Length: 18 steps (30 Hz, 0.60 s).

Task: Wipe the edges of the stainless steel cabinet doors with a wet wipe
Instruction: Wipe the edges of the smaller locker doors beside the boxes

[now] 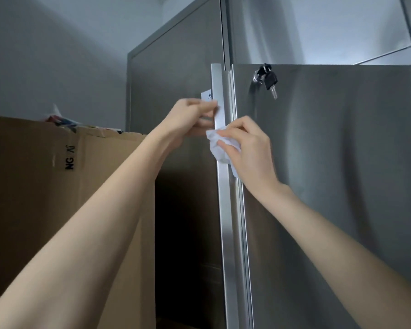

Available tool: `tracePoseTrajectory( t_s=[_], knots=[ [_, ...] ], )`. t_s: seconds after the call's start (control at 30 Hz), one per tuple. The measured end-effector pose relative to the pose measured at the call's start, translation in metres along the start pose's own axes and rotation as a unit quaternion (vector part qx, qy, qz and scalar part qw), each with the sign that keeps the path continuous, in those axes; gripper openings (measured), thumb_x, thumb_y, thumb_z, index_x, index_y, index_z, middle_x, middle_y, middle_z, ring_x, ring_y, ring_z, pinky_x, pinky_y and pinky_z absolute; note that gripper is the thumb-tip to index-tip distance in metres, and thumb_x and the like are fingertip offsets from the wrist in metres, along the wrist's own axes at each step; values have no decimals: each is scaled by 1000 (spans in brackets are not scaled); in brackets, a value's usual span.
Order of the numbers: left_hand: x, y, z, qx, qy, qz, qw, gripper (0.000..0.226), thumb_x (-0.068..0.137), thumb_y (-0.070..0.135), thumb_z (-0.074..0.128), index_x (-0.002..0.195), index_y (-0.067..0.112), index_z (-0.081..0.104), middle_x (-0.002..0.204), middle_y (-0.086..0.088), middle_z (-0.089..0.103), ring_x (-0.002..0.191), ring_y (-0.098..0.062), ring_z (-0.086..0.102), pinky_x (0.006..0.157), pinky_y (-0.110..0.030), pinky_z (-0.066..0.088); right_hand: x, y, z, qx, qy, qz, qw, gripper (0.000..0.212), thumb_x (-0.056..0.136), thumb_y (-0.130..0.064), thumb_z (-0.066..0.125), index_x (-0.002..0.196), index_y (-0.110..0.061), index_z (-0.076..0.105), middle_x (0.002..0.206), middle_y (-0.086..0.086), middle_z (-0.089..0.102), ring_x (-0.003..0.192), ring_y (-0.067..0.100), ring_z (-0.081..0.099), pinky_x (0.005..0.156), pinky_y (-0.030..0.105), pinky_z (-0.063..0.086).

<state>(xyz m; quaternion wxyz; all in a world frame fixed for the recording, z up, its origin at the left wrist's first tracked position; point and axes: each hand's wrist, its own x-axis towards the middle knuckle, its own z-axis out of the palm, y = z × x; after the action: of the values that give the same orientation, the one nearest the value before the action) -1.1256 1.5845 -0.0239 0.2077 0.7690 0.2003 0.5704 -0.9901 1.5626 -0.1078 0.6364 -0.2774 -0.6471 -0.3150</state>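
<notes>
The right hand (247, 148) pinches the wipe (217, 149) on the upper door edge (226, 210), the left hand (190, 117) grip too blurred to tell; the lower stretch probably remains.

I am in what looks like a storeroom. Tall stainless steel cabinet doors (330, 162) fill my view, and keys (268, 79) hang from the lock of one. A paper label (207, 95) is stuck on the other. A big, overfilled cardboard box (57, 186) stands beside them against a bare grey wall (57, 55).

Left hand (188, 117) grips door edge (224, 210); right hand (249, 150) presses wet wipe (217, 149) there.
</notes>
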Motion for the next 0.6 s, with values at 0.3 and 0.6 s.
tracePoseTrajectory(
  t_s=[0.3, 0.6],
  knots=[
    [16, 12, 6, -14, 48, 17, 999, 14, 94, 21, 63, 99, 8, 59, 76, -2, 65, 55, -8, 62, 57, -18, 53, -1, 6, 4, -5, 16, -39, 999, 20, 91, -11, 62, 108, -1, 66, 110, 9, 60, 95, -3, 44, 86, 12, 41],
    [11, 19, 10, -40, 65, 5, 997, 22, 95, 14, 62, 75, 15, 51, 77, 1, 62, 46, -4, 62, 50, -16, 50, -56, 0, -7, -82, -10, -98, 992, 16, 83, 2, 67, 99, 2, 71, 98, 14, 66, 87, 25, 62, 76, 31, 53]
  ],
)
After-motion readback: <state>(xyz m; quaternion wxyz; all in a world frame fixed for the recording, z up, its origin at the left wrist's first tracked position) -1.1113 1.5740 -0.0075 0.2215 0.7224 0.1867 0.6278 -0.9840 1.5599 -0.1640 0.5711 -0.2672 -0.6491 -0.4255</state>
